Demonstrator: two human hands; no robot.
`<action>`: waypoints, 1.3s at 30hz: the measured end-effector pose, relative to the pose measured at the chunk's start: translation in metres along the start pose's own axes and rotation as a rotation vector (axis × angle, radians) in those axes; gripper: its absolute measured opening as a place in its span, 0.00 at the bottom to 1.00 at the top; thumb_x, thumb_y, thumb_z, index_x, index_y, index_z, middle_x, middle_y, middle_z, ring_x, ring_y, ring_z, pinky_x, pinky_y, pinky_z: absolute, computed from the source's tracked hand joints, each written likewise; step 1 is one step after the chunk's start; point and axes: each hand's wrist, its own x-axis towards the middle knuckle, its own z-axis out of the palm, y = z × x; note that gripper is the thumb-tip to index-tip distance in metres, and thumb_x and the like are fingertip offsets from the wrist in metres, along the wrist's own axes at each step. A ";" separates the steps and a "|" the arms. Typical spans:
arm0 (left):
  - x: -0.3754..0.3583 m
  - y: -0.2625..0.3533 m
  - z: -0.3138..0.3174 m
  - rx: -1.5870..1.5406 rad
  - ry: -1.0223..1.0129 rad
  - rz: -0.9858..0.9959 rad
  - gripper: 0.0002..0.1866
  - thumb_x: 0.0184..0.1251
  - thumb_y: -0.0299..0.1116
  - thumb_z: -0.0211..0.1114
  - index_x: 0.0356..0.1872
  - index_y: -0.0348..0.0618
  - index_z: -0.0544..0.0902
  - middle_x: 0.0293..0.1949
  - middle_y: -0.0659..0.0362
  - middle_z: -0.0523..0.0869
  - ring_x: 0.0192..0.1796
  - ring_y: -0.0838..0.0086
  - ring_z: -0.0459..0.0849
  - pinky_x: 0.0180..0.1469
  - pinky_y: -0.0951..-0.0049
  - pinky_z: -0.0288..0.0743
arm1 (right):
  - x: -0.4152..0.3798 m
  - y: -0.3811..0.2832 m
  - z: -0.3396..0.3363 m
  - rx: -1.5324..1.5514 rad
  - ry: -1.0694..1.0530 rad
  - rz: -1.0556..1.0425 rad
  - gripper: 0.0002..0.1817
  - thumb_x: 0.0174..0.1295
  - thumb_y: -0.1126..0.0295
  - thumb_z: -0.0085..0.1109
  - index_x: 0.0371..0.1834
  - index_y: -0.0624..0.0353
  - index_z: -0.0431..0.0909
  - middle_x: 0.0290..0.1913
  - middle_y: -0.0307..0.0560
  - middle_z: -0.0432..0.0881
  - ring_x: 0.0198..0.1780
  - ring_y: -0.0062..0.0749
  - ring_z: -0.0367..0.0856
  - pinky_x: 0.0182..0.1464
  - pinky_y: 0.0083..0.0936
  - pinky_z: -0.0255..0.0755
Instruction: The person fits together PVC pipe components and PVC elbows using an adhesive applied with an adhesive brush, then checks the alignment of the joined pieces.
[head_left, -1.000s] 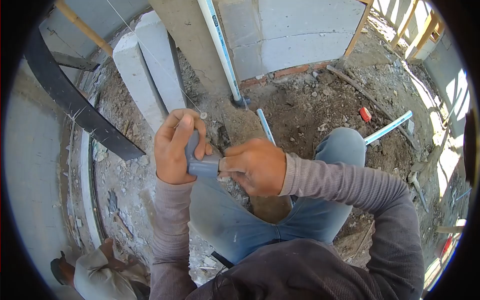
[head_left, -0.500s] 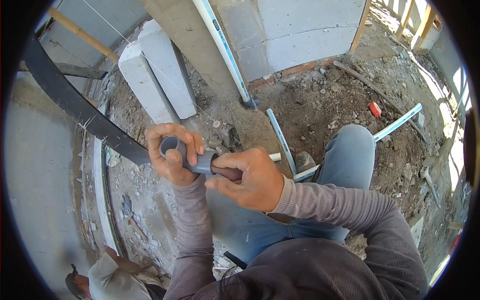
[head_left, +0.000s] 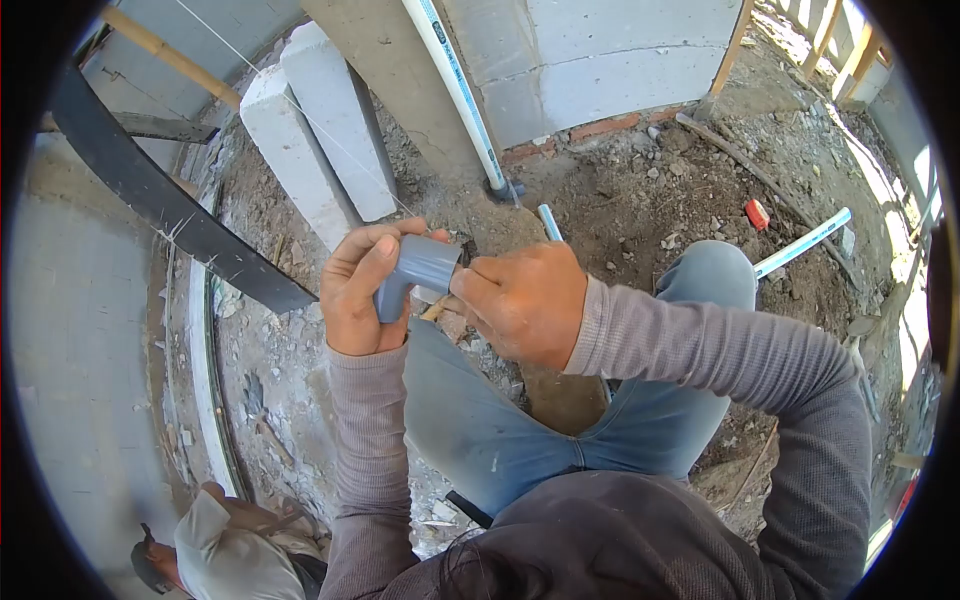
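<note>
A grey plastic pipe fitting (head_left: pixel 428 262) with a bend is held up in front of my chest, over my knees. My left hand (head_left: pixel 358 285) has its fingers and thumb wrapped round the fitting's left side. At the right opening of the fitting is my right hand (head_left: pixel 530 305), its fingers curled together against the rim. Whatever those right fingers pinch, if anything, is hidden by the hand.
A white pipe (head_left: pixel 455 90) rises by the column. White pipe pieces (head_left: pixel 803 243) and a red tape roll (head_left: pixel 757 214) lie on the dirt. Pale blocks (head_left: pixel 338 130) stand upper left, near a dark curved strip (head_left: pixel 170 205). Another person (head_left: pixel 235 550) is at the lower left.
The fitting has turned, so its round lower-left opening no longer faces me. Both hands have shifted right and slightly up, and my right fingers have drawn out of the opening to its rim.
</note>
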 end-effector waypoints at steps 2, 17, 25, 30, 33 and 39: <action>0.000 -0.012 -0.002 -0.053 -0.057 0.218 0.16 0.78 0.37 0.65 0.59 0.39 0.77 0.57 0.46 0.85 0.55 0.51 0.90 0.59 0.47 0.88 | -0.002 -0.023 0.003 0.414 0.111 0.427 0.07 0.64 0.70 0.66 0.36 0.63 0.85 0.28 0.49 0.86 0.30 0.41 0.90 0.32 0.35 0.81; -0.004 -0.012 -0.006 -0.260 -0.167 -0.034 0.10 0.74 0.35 0.68 0.47 0.39 0.84 0.50 0.54 0.87 0.54 0.51 0.91 0.56 0.50 0.90 | -0.011 -0.017 -0.021 0.529 -0.105 0.330 0.11 0.62 0.71 0.67 0.45 0.65 0.90 0.33 0.49 0.89 0.31 0.38 0.89 0.37 0.29 0.82; -0.008 -0.060 -0.035 -0.551 -0.036 0.067 0.12 0.77 0.36 0.66 0.52 0.43 0.80 0.53 0.54 0.86 0.54 0.54 0.90 0.60 0.46 0.89 | -0.052 -0.005 -0.037 0.895 0.082 0.749 0.14 0.69 0.72 0.69 0.55 0.65 0.89 0.46 0.56 0.93 0.42 0.31 0.91 0.48 0.25 0.83; -0.006 -0.066 -0.010 -0.718 0.031 0.025 0.10 0.74 0.34 0.67 0.47 0.41 0.81 0.50 0.50 0.87 0.53 0.46 0.90 0.54 0.44 0.91 | -0.032 -0.019 -0.035 0.067 0.032 0.170 0.20 0.62 0.71 0.68 0.59 0.57 0.84 0.33 0.42 0.78 0.27 0.37 0.84 0.31 0.36 0.78; -0.008 -0.056 0.008 -0.599 0.143 -0.066 0.09 0.74 0.34 0.67 0.47 0.40 0.82 0.49 0.50 0.86 0.53 0.46 0.90 0.55 0.43 0.90 | -0.031 -0.008 -0.009 -0.074 -0.021 0.144 0.16 0.64 0.73 0.66 0.56 0.58 0.85 0.29 0.41 0.79 0.27 0.36 0.84 0.31 0.36 0.77; -0.015 -0.063 0.009 -0.522 0.169 0.055 0.09 0.73 0.31 0.66 0.48 0.36 0.84 0.49 0.47 0.88 0.52 0.48 0.91 0.52 0.48 0.90 | -0.030 -0.018 0.016 0.735 0.118 0.510 0.12 0.66 0.74 0.66 0.52 0.63 0.87 0.24 0.42 0.77 0.26 0.32 0.81 0.28 0.33 0.75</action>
